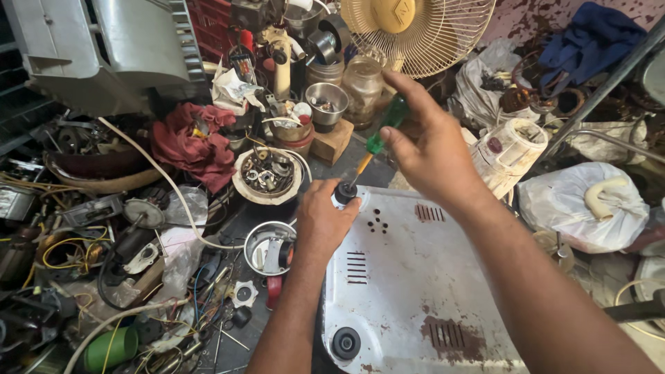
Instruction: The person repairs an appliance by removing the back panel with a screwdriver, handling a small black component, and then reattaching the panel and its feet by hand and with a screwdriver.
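Overhead, right hand (433,156) gripping screwdriver (379,135), tilted

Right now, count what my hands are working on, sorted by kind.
Screwdrivers, green handle, in the right hand: 1
White metal base panels: 1
Black rubber feet on the panel: 2, one under the left hand, one at the near corner
Total: 4

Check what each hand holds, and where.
Right hand holds a screwdriver by its green handle, tip down. Left hand grips a black rubber foot at the corner of the white base plate.
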